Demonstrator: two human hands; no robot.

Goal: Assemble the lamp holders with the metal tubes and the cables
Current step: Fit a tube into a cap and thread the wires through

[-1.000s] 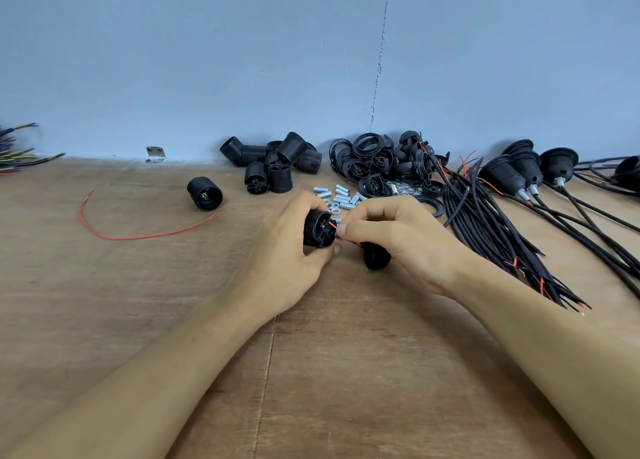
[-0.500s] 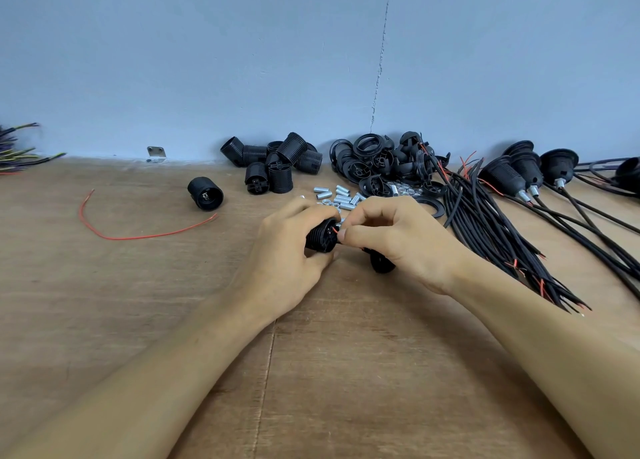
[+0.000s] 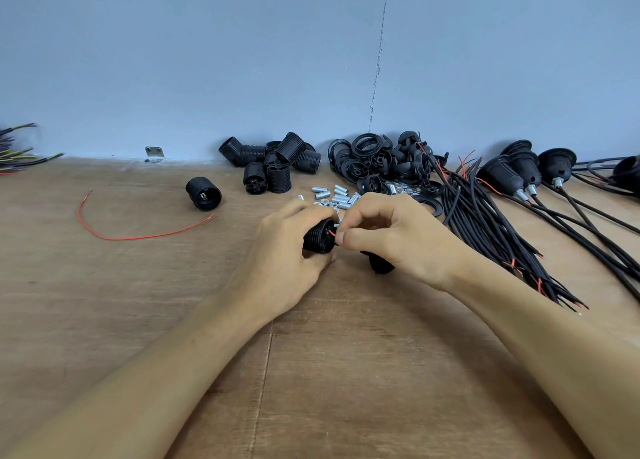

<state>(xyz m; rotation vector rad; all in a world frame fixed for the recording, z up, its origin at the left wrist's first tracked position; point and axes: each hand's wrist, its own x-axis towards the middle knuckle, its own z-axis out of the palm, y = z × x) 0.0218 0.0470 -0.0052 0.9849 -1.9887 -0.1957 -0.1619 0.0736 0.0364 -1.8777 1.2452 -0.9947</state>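
One wide-angle head-worn view, forward and down, close above the wooden table [image 3: 104, 320], toward the blue wall [image 3: 207, 60].

A ribbed black lamp holder [image 3: 318, 241] is gripped in the left hand [image 3: 285, 254] just above the wooden table [image 3: 138, 302]. A red wire [image 3: 331, 233] at its open end is pinched by the right hand [image 3: 393, 238]. Another black part [image 3: 381, 265] is partly hidden beneath that hand. Just behind the hands, metal tubes [image 3: 341, 195] are scattered, and black cables [image 3: 485, 226] are bundled to the right.

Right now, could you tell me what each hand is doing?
Left hand: grips ribbed black plastic lamp holder.
Right hand: pinches thin red wire.
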